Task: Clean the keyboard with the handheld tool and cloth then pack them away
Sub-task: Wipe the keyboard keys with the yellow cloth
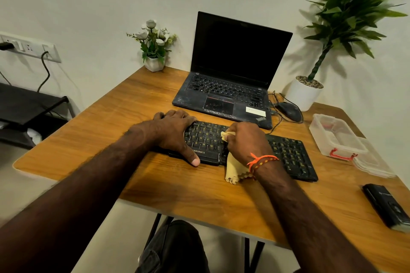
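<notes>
"ZEBRONICS" keyboard (286, 153) under cloth-holding right hand (246, 142)

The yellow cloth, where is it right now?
In the head view the yellow cloth is gripped by the right hand on the keyboard, its tail hanging onto the table.

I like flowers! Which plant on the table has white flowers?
The small plant in the white pot left of the laptop has them. The tall plant on the right shows only green leaves.
</notes>
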